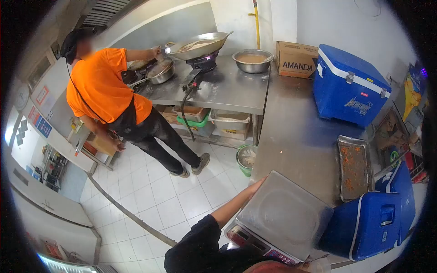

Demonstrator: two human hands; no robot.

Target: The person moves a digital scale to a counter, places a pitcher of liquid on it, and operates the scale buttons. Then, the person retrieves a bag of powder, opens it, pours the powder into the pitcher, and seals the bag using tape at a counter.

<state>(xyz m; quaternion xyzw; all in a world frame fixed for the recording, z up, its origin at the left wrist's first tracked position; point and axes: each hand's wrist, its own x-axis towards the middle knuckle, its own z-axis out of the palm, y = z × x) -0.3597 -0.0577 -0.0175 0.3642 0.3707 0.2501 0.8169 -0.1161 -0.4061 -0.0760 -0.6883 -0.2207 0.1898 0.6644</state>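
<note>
The boxy scale (284, 216) sits at an angle on the counter (291, 136), just beside a blue cooler (364, 225). Its broad, smudged metal plate has rounded corners; the panel carries a reddish display and colored buttons.

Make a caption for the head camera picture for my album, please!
Left hand at a silver, flat-topped scale, while a person in orange reaches over a round metal pot.

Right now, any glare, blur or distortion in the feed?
Head view: wide-angle bowing, black corners; head view: soft sheen on the steel worktop, bluish beside the large cooler; head view: co-worker blurred at the face, shirt reads clearly.
</note>
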